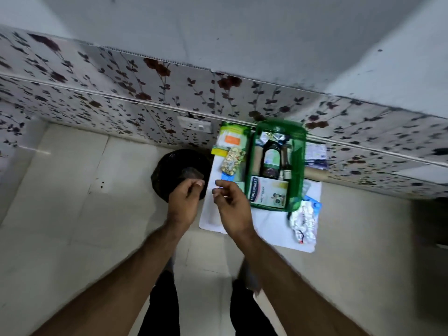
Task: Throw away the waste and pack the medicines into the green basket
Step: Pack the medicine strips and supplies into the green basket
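Observation:
The green basket [297, 163] stands on a white mat [264, 226] by the floral wall. It holds a dark syrup bottle [270, 161], a slimmer bottle [286, 163] and a white medicine box [268, 191]. Left of it lie a gold blister pack [231, 161], a green-and-white packet [232, 139] and a blue strip [228, 177]. Silver blister strips [304, 221] lie at the mat's right corner. A black lined bin [167, 170] stands left of the mat, with a greyish scrap [191, 173] over its mouth. My left hand [184, 202] hovers just below the scrap, fingers loose. My right hand [231, 206] hangs over the mat's left edge, holding nothing.
A blue-and-white box [315, 154] and a wooden roll [316, 174] lie behind the basket on the right. A wall switch [194, 124] sits above the bin. Pale floor tiles stretch left and right, and my legs stand at the bottom centre.

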